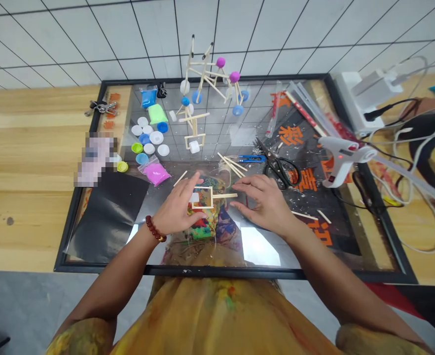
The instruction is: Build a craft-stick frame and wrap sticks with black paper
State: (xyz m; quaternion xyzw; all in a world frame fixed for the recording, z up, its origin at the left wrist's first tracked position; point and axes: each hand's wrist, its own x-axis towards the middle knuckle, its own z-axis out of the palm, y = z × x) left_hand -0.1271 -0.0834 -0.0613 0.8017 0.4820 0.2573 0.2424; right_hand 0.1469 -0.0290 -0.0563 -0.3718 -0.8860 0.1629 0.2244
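Observation:
A small square frame of wooden sticks [212, 197] lies on the glass in front of me, with two parallel sticks [225, 195] running out from its right side. Inside the frame's left part sits a white piece [194, 197]. My left hand [176, 204] reaches around the frame's left end, thumb and fingers apart; whether it touches the frame I cannot tell. By the free ends of the parallel sticks, my right hand [264, 202] is held with fingers spread and nothing between them. Loose sticks [232, 165] lie just behind.
A stick model with coloured balls [212, 76] stands at the back. Scissors [278, 165], a blue-handled snipper [252, 159] and a white glue gun [345, 155] lie right. On the left are bottle caps [156, 137], pink clay [156, 172] and a black sheet [106, 217].

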